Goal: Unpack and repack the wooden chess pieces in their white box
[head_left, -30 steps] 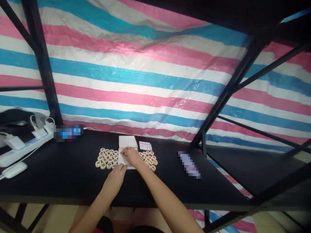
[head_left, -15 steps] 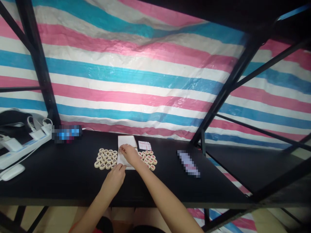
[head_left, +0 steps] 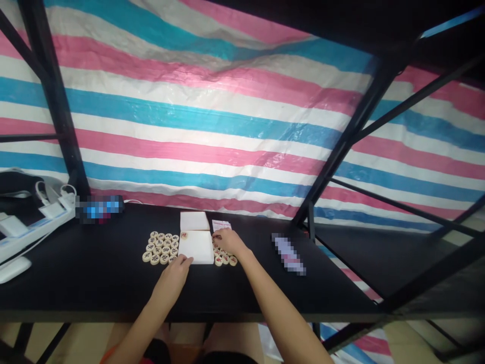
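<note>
A white box (head_left: 197, 247) lies opened on the black table, its lid (head_left: 194, 221) folded out behind it. In the box's back left corner sits one Chinese chess piece (head_left: 184, 235) with a red character. My left hand (head_left: 178, 270) grips the box's front left edge. To the right of the box, my right hand (head_left: 229, 241) reaches down with its fingers pinched on a Chinese chess piece (head_left: 217, 237). It partly covers the red-marked pieces (head_left: 225, 260) there. Several black-marked pieces (head_left: 159, 246) stand in rows left of the box.
A pink and white card (head_left: 221, 224) lies behind the right hand. Farther right is a blurred phone-like object (head_left: 288, 254). A white power strip (head_left: 38, 225) with chargers and a blurred dark device (head_left: 100, 208) occupy the left. Black metal posts (head_left: 341, 136) frame the table.
My right hand has moved from over the box to the red-marked pieces at its right. A red-marked piece now shows in the box's back left corner. My left hand stays at the box.
</note>
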`<act>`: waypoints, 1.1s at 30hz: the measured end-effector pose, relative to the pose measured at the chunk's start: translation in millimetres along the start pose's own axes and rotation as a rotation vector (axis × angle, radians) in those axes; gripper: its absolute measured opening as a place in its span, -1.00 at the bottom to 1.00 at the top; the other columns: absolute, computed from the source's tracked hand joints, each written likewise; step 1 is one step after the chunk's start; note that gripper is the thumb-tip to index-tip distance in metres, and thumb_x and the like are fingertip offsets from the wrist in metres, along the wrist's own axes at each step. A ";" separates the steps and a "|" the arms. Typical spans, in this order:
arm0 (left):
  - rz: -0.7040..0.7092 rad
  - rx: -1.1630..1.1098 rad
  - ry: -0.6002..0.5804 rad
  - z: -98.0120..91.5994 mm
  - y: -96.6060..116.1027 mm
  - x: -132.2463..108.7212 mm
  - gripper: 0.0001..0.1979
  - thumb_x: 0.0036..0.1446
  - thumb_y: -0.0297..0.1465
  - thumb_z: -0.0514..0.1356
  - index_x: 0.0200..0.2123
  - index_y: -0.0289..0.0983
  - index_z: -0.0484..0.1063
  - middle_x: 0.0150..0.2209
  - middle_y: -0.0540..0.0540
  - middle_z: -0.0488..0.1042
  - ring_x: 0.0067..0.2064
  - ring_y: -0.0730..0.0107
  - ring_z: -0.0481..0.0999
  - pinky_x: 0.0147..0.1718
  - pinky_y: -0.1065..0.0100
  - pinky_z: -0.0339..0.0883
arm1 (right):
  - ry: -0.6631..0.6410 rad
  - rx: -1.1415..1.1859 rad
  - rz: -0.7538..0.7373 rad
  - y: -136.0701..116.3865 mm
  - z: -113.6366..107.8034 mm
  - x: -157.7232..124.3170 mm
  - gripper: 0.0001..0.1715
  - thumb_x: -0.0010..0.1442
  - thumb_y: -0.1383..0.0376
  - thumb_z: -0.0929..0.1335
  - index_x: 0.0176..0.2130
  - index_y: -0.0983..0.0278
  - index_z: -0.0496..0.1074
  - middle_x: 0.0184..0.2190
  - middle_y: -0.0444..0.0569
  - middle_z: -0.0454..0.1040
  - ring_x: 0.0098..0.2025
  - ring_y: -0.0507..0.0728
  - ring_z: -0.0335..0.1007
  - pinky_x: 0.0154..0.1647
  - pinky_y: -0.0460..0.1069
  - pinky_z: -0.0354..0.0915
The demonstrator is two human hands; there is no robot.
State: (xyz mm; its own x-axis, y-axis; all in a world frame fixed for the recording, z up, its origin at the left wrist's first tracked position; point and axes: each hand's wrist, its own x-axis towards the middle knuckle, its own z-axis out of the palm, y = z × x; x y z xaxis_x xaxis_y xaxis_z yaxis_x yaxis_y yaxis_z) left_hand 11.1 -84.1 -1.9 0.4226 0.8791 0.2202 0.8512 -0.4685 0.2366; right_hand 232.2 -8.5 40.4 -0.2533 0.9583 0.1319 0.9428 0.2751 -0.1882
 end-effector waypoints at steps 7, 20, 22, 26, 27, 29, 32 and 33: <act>-0.003 -0.008 -0.013 -3.6 3.3 0.8 -0.66 0.26 -0.56 -0.05 0.02 -0.27 0.37 -0.15 -0.16 0.43 -0.13 0.29 0.49 -0.11 0.31 0.36 | -0.004 -0.036 0.045 -3.5 0.5 7.1 -0.77 0.13 0.27 0.33 -0.22 0.17 0.55 -0.27 -0.06 0.59 -0.16 0.12 0.46 -0.22 -0.10 0.20; 0.000 -0.045 0.001 -6.9 5.5 0.1 -0.68 0.25 -0.56 -0.06 -0.05 -0.27 0.40 -0.17 -0.15 0.43 -0.14 0.31 0.48 -0.10 0.31 0.35 | 0.084 -0.046 -0.104 -59.0 13.1 11.8 -0.80 0.23 0.30 0.29 -0.21 0.28 0.49 -0.28 0.03 0.54 -0.16 0.13 0.40 -0.14 -0.07 0.19; -0.004 -0.044 -0.003 -6.3 5.2 0.2 -0.67 0.26 -0.56 -0.07 -0.03 -0.27 0.40 -0.17 -0.15 0.43 -0.14 0.31 0.48 -0.11 0.31 0.35 | 0.065 -0.047 -0.117 -66.4 21.5 17.4 -0.80 0.22 0.33 0.29 -0.24 0.30 0.51 -0.29 0.05 0.54 -0.17 0.14 0.41 -0.14 -0.05 0.20; -0.005 -0.047 -0.004 -5.1 4.0 0.6 -0.66 0.25 -0.56 -0.08 -0.02 -0.27 0.39 -0.17 -0.16 0.43 -0.16 0.30 0.48 -0.13 0.31 0.35 | 0.057 -0.044 -0.140 -71.5 27.8 24.2 -0.75 0.26 0.28 0.26 -0.19 0.29 0.52 -0.17 0.07 0.51 -0.08 0.14 0.38 -0.06 -0.04 0.18; -0.001 -0.049 -0.003 -5.0 3.8 0.7 -0.66 0.25 -0.56 -0.08 -0.02 -0.27 0.39 -0.18 -0.15 0.43 -0.16 0.31 0.47 -0.13 0.31 0.35 | 0.051 -0.044 -0.146 -71.8 27.9 24.4 -0.74 0.27 0.27 0.26 -0.18 0.28 0.52 -0.15 0.06 0.50 -0.07 0.13 0.37 -0.04 -0.04 0.18; 0.007 -0.056 0.000 -4.8 3.3 0.9 -0.65 0.25 -0.56 -0.08 -0.03 -0.26 0.40 -0.19 -0.14 0.43 -0.16 0.32 0.47 -0.12 0.32 0.35 | 0.034 -0.047 -0.156 -72.1 27.5 23.6 -0.73 0.28 0.28 0.25 -0.15 0.26 0.51 -0.15 0.05 0.50 -0.08 0.11 0.39 -0.04 -0.04 0.18; 0.012 -0.063 0.010 -4.0 3.1 1.3 -0.66 0.24 -0.56 -0.07 -0.05 -0.26 0.41 -0.20 -0.14 0.43 -0.17 0.32 0.48 -0.13 0.32 0.35 | 0.020 -0.060 -0.153 -72.6 26.9 22.2 -0.74 0.27 0.32 0.26 -0.12 0.25 0.50 -0.16 0.04 0.52 -0.09 0.11 0.40 -0.05 -0.04 0.20; 0.011 -0.066 0.016 -3.7 3.0 1.4 -0.66 0.24 -0.56 -0.07 -0.05 -0.26 0.41 -0.20 -0.14 0.43 -0.17 0.32 0.48 -0.13 0.31 0.35 | 0.022 -0.066 -0.145 -72.9 26.7 22.1 -0.74 0.26 0.32 0.26 -0.11 0.25 0.49 -0.16 0.04 0.52 -0.10 0.12 0.41 -0.05 -0.03 0.20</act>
State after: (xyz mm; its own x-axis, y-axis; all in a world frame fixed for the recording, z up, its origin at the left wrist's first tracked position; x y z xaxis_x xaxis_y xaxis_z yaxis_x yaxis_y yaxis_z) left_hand 13.1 -84.5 2.6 0.4268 0.8725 0.2378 0.8239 -0.4835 0.2955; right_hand 152.1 -5.4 31.0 -0.3840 0.9068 0.1741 0.9090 0.4043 -0.1009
